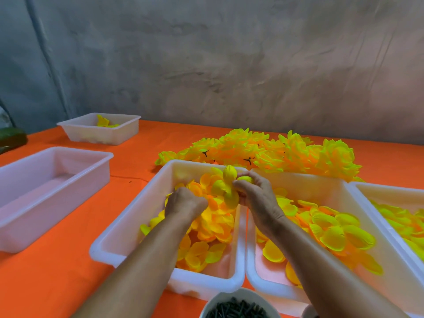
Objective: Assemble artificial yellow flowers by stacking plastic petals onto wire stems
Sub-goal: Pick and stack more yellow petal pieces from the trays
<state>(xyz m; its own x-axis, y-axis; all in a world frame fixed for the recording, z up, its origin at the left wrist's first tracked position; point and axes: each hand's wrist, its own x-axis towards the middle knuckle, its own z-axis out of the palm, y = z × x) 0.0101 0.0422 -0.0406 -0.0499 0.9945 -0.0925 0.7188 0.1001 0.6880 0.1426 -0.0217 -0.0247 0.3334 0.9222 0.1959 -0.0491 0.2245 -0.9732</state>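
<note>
My right hand (pixel 254 193) grips a partly built yellow flower (pixel 229 187) over the far corner of the middle white tray (pixel 128 226). My left hand (pixel 183 203) reaches down into that tray's loose yellow petals (pixel 213 226), fingers curled among them; what they hold is hidden. A second white tray (pixel 332 292) to the right holds larger yellow petals (pixel 332 230). A pile of finished yellow flowers (pixel 270 152) lies on the orange tablecloth behind the trays. A white bowl of dark stems (pixel 238 308) sits at the near edge.
An empty white tray (pixel 46 193) stands at the left, and a smaller tray (pixel 101 131) with a few petals at the back left. A third petal tray (pixel 394 203) is at the far right. A dark green object (pixel 12 138) lies at the left edge.
</note>
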